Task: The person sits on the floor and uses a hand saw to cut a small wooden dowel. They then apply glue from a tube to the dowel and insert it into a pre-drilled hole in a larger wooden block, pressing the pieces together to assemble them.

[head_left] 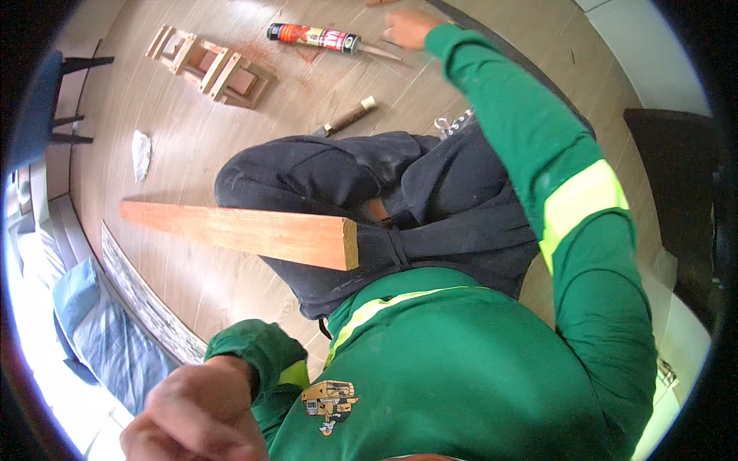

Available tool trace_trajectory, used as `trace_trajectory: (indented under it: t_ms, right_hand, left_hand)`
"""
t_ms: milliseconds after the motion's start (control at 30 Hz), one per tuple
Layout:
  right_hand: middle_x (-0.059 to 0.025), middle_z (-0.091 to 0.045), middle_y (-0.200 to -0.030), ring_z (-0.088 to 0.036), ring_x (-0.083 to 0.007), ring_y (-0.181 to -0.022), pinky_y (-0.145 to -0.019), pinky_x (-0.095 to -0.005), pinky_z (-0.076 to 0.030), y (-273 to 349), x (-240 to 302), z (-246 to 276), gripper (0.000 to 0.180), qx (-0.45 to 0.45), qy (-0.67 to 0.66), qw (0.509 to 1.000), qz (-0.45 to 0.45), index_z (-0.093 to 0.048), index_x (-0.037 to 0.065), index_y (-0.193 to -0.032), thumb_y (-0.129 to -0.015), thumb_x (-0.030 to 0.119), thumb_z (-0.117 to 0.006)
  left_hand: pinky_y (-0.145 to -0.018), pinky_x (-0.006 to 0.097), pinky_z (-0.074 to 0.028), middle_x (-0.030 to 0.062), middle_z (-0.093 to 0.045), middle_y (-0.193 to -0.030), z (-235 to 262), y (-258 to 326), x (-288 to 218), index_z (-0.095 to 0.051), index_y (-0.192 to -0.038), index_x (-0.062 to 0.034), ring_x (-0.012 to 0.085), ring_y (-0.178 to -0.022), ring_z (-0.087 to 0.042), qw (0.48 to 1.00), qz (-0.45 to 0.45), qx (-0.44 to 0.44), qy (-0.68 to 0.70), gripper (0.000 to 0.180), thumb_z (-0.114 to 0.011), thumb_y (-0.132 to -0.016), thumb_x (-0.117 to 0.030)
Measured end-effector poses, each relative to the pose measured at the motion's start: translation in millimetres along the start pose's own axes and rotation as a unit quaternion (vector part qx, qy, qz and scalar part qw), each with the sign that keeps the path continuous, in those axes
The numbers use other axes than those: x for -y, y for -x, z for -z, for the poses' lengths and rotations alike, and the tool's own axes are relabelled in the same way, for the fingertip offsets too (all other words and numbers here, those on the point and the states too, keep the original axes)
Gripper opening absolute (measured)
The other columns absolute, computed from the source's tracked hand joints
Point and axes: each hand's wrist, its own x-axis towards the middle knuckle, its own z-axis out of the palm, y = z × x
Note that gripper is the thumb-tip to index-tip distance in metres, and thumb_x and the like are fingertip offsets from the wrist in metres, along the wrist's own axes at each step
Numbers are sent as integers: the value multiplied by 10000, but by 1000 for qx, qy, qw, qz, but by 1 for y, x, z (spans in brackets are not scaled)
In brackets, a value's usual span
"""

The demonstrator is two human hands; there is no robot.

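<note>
My left hand (196, 415) is raised close to the camera at the lower left, blurred, its fingers curled in; whatever may be inside them is hidden. At the far right of centre, my right hand (408, 29) is stretched over the floor near the pale nozzle of a cartridge tube (314, 36), apart from it; its fingers are smeared. A long reddish squared wooden beam (254, 232) lies over my bent leg, its cut end towards my waist. Beyond my knees lies a chisel (350, 116) with a dark handle and pale end.
A small wooden frame (207, 65) stands on the floor at far left, with reddish sawdust (288, 58) beside it. A crumpled white piece (141, 155) lies nearer. Blue cushions (115, 338) are at left, a dark piece of furniture (673, 177) at right.
</note>
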Motion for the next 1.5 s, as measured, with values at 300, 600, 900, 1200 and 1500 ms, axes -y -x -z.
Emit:
trace_trajectory:
  t_ms: [300,600,900,1200,1500]
  right_hand:
    - [-274,-785,-1082,-757,-462,-1047,-950,-547,-585,44,-105,14,406,48,72,996,-2,-816,60,-1015,-994,436,-663]
    - [-208,-809,-916,-787,-407,-948,-891,-531,-606,71,2,84,378,103,-2,994,-20,-831,59,-918,-993,373,-634]
    - [-207,-808,-953,-793,-381,-950,-909,-504,-612,74,-6,68,346,35,-88,995,-24,-826,82,-996,-975,398,-688]
    - [-244,-801,-1087,-772,-409,-1049,-970,-514,-603,59,-35,6,409,1,14,993,-121,-792,8,-1087,-961,397,-804]
    - [-271,-793,-1101,-773,-411,-1075,-993,-512,-599,44,-49,-28,475,49,11,989,-138,-801,-16,-1149,-963,421,-803]
  left_hand:
    - [-883,401,-466,9,-674,-1098,-67,9,6,-767,-1082,-159,201,-997,-634,963,142,-139,183,222,-786,-937,8]
    - [-921,423,-517,51,-691,-1183,-73,24,24,-761,-1181,-172,242,-1042,-666,980,31,-96,172,186,-730,-1005,-121]
    - [-1139,549,-504,168,-639,-1452,-12,78,65,-625,-1457,-70,432,-1416,-572,814,368,93,-439,941,-1017,-603,-129]
    - [-1317,612,-315,131,-574,-1521,20,133,106,-527,-1589,-156,412,-1524,-462,791,413,181,-413,1288,-1068,-421,-186]
    - [-1291,590,-363,126,-646,-1301,26,123,125,-599,-1475,-103,387,-1262,-611,796,338,188,-465,1046,-949,-490,-54]
